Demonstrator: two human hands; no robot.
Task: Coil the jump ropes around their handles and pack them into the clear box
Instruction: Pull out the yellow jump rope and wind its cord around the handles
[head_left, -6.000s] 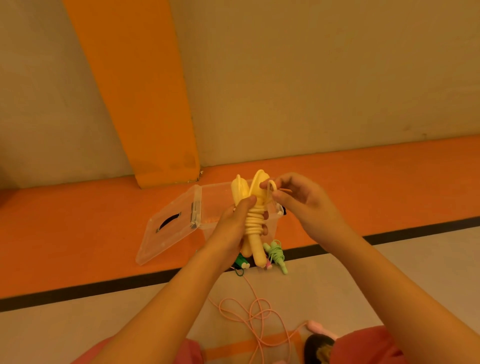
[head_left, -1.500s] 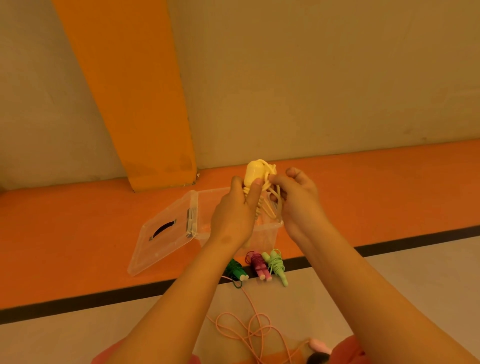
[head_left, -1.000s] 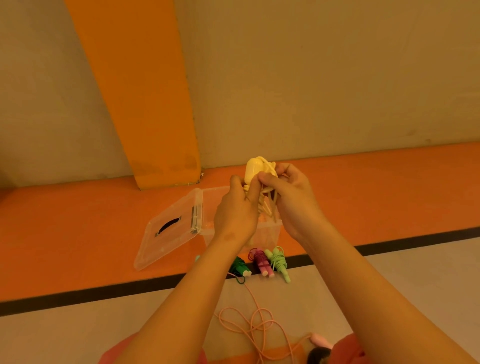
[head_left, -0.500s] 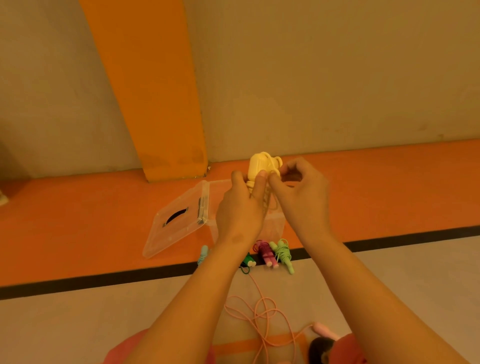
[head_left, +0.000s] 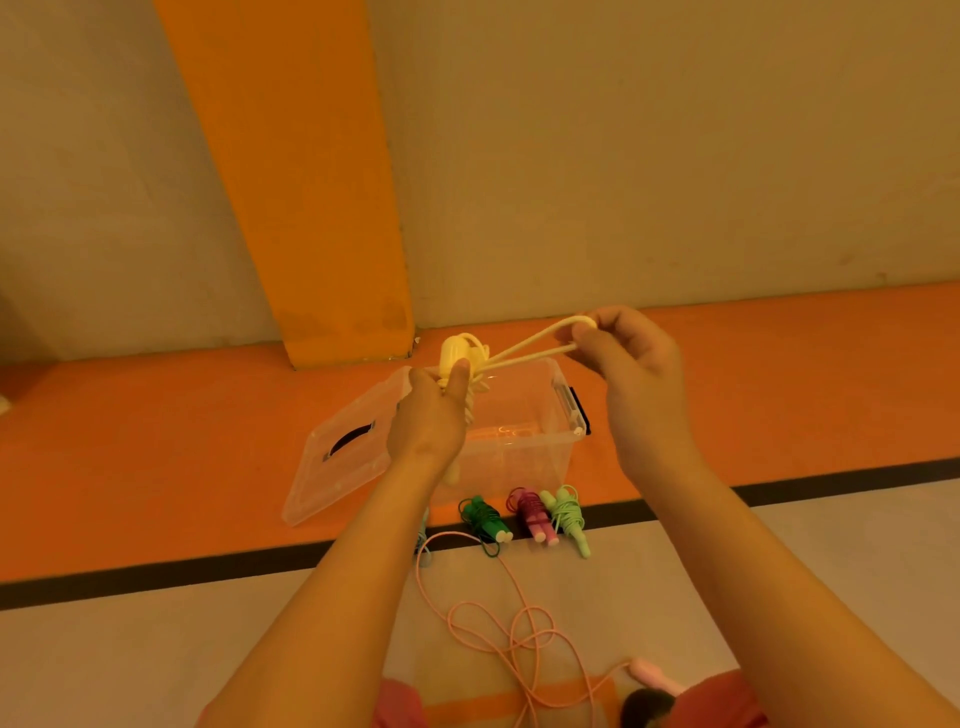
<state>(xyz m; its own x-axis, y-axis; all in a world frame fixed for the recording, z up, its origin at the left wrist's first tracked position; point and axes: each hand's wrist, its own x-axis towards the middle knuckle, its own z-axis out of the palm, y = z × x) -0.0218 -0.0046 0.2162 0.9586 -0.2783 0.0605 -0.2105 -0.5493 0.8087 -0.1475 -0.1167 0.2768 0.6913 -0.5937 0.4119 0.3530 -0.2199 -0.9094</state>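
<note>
My left hand (head_left: 428, 421) grips the yellow jump rope (head_left: 457, 356) by its coiled handles, held upright over the clear box (head_left: 519, 457). A loop of the yellow cord stretches taut to the right, pinched at its end by my right hand (head_left: 631, 364). The box stands open on the orange floor strip. In front of it lie three coiled ropes: dark green (head_left: 483, 517), magenta (head_left: 532, 512) and light green (head_left: 566, 514). A loose pink rope (head_left: 511, 629) sprawls on the pale floor near my knees.
The box lid (head_left: 337, 460) lies tilted open to the left of the box. An orange pillar (head_left: 296, 182) and a beige wall rise behind. A black line (head_left: 156, 577) divides the orange strip from the pale floor. A teal handle (head_left: 423, 530) peeks out by my left forearm.
My right hand has moved right and away from my left hand, drawing a loop of yellow cord out taut. Earlier both hands were close together at the handle tops.
</note>
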